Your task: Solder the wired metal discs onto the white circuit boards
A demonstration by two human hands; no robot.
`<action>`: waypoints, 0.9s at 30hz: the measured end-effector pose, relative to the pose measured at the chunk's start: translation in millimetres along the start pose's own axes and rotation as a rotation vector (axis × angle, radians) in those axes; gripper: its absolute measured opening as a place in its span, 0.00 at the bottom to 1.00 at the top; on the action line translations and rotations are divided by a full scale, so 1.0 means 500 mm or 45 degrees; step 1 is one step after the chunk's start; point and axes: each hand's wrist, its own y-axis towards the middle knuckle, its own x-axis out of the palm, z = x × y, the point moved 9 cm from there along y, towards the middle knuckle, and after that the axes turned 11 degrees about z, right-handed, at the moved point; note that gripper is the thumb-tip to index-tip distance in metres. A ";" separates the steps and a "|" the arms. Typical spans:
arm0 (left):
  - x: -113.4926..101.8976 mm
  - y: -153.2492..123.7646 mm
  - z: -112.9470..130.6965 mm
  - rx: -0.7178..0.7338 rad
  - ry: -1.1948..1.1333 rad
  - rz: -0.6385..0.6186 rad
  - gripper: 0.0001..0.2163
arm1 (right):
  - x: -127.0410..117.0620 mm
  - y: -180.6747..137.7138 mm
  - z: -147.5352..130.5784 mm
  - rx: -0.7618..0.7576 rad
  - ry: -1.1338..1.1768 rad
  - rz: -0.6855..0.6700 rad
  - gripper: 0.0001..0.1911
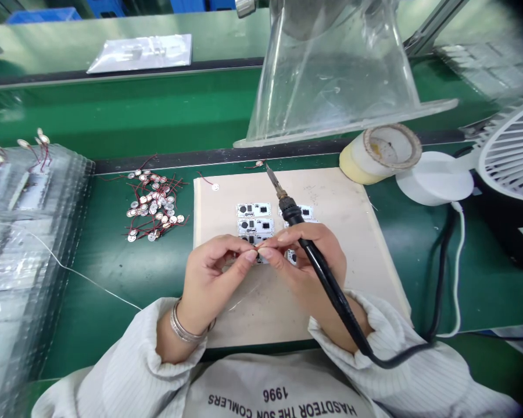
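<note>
My left hand [215, 270] and my right hand [307, 255] meet fingertip to fingertip over the board mat. Both are closed in a pinch around a tiny, reddish, wire-like piece, mostly hidden by the fingers. A black soldering iron [326, 281] lies across my right hand, held among its fingers, its tip pointing up and away from me. Beneath and just beyond the fingertips sit small white circuit boards [255, 225] in a column. Further boards [305, 212] form a second column, partly covered by my right hand.
Left of the beige mat [226, 319] lies a pile of small silver discs with red wires [154, 200]. Stacked clear plastic trays [21, 249] stand far left. A tape roll [379, 154], a white fan [512, 151] and a clear hood [331, 87] surround the back and right.
</note>
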 end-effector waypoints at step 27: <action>-0.051 0.071 0.023 0.225 0.512 -0.174 0.03 | -0.043 0.044 -0.016 0.039 -0.231 -0.177 0.10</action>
